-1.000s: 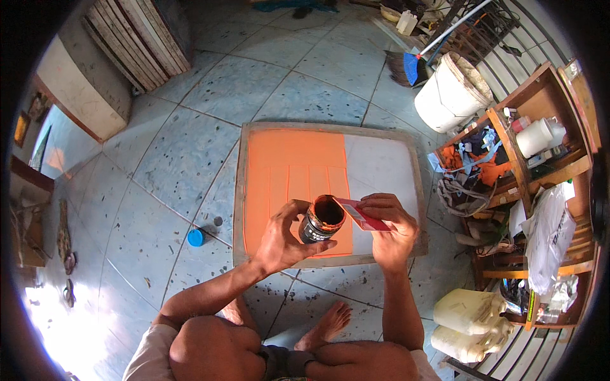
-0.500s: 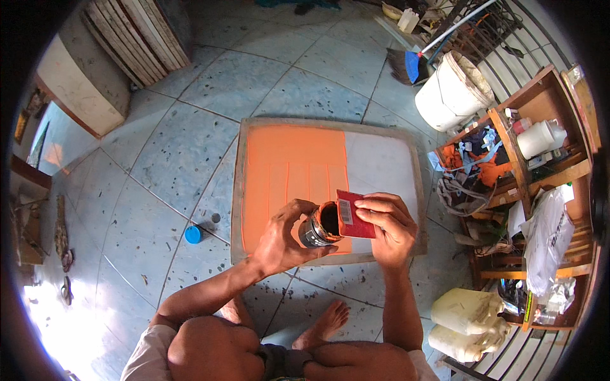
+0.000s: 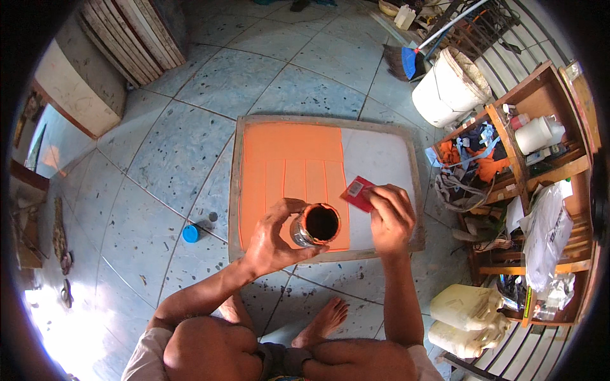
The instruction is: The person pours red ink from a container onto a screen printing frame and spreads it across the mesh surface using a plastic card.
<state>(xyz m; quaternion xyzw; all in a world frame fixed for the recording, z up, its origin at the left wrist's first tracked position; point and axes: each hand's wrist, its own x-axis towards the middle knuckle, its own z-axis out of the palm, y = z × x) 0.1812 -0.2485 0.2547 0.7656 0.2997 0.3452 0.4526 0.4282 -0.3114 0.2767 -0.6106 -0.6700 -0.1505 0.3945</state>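
Left hand (image 3: 270, 236)'s got its fingers curled round the jar (image 3: 302, 233) over the frame (image 3: 356, 255), mouth up, I'd guess against spills; right hand (image 3: 392, 219) pinches a red card (image 3: 357, 193) there, probably leaving one edge free.

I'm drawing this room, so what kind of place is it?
Perhaps a small workshop using paint or ink: a rectangular grey-framed panel is mostly orange, an open round dark jar has an orange-smeared rim, and the blue tiled floor is speckled dark.
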